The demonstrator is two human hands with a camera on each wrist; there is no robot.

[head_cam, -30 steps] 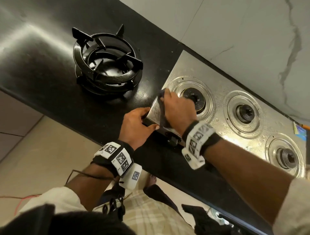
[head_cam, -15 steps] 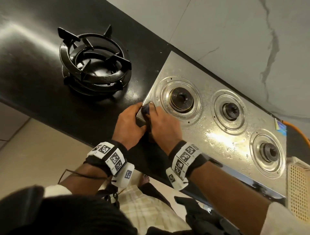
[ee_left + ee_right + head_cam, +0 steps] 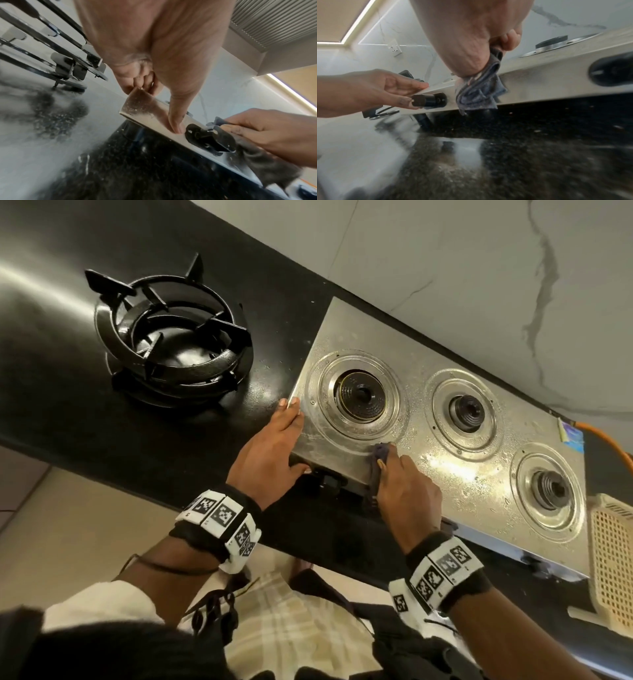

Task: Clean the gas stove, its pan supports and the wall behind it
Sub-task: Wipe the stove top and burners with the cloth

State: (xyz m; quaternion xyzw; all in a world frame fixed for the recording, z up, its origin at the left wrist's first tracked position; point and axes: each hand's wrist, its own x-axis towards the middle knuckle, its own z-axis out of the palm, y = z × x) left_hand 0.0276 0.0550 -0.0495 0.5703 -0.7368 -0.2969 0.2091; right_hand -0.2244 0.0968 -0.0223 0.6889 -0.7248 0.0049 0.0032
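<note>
A steel three-burner gas stove (image 3: 421,463) stands on a black counter (image 3: 51,302) without its pan supports. The black pan supports (image 3: 171,344) are stacked on the counter to its left. My left hand (image 3: 270,450) holds the stove's front-left corner, fingers along the top edge and thumb (image 3: 176,121) on the front panel beside a black knob (image 3: 205,136). My right hand (image 3: 407,494) grips a grey-blue cloth (image 3: 479,92) against the stove's front edge, just right of that knob. The marbled white wall (image 3: 445,268) rises behind.
A cream perforated basket (image 3: 613,563) stands at the stove's right end. An orange gas hose (image 3: 609,436) runs off behind the right corner. The counter's front edge lies just under my wrists. A second knob (image 3: 611,71) sits further right on the front panel.
My right hand has slid the cloth from the stove's front-left corner rightward along the front edge. My left hand has stayed at that corner, with its fingers now stretched along the left edge.
</note>
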